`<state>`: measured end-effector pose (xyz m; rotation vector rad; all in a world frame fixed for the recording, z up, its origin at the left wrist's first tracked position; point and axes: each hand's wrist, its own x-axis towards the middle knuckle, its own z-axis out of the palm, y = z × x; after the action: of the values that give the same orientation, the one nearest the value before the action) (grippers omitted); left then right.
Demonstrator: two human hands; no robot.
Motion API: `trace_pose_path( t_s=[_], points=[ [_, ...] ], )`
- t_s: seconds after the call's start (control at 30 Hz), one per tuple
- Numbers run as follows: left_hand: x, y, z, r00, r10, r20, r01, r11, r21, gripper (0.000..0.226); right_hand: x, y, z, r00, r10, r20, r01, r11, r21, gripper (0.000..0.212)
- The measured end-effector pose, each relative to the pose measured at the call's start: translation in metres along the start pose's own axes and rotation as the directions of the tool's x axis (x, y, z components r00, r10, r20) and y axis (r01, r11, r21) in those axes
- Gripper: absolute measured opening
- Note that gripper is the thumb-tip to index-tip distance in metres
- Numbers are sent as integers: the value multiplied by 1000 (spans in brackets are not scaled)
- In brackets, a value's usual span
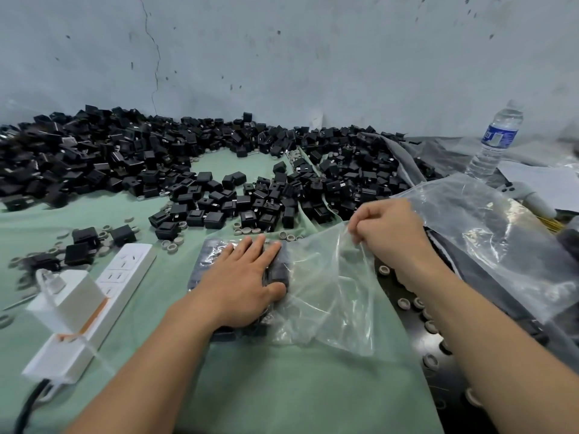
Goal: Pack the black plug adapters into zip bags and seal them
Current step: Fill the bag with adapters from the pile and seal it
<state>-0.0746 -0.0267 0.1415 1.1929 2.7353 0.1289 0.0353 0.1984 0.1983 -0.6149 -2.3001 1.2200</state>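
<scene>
While your left hand lies flat on a batch of black adapters in the middle of the table, your right hand holds up the clear bag just beside it. Your left fingers are straight and slightly spread, pressing down on the batch, with the thumb against an adapter at the bag's near-left edge. Your right fingers are curled and pinch the bag's upper edge, lifting it off the green cloth; the rest of the bag sags down to the cloth. The right end of the batch lies under the plastic. Whether its left end is covered too is not clear.

Open cloth runs from the batch towards you, between your forearms. To your left the white strip lies at an angle near the batch, with a white charger plugged into it. Behind your hands, grey rings dot the cloth, and loose adapters begin just past your fingertips, thickening into the big pile against the wall. On your right the cloth's edge runs under your forearm; beyond it is a black surface strewn with more rings. A second bag lies just beside your right hand, and a water bottle stands upright at the far right.
</scene>
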Motion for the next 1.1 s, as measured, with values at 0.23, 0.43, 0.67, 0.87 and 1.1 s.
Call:
trace_pose_path(
  t_s=[0.23, 0.43, 0.67, 0.87, 1.1],
  points=[
    [-1, 4, -2, 1000, -1, 2, 1, 1000, 13, 80, 65, -38, 66, 945, -147, 291, 267, 861, -432, 33],
    [-2, 3, -3, 1000, 5, 5, -5, 1000, 4, 79, 81, -34, 113, 920, -77, 385, 321, 714, -623, 24],
    [-4, 4, -7, 1000, -12, -26, 11, 999, -42, 82, 42, -35, 36, 981, -115, 153, 135, 983, -127, 29],
    [-21, 29, -18, 980, -65, -189, 28, 981, -192, 73, -41, 1, -38, 989, 114, 99, -105, 990, -94, 36],
    [-33, 108, -10, 875, -112, -471, 49, 988, -144, 62, -45, 13, -18, 869, 153, 470, -178, 984, 8, 32]
  ],
)
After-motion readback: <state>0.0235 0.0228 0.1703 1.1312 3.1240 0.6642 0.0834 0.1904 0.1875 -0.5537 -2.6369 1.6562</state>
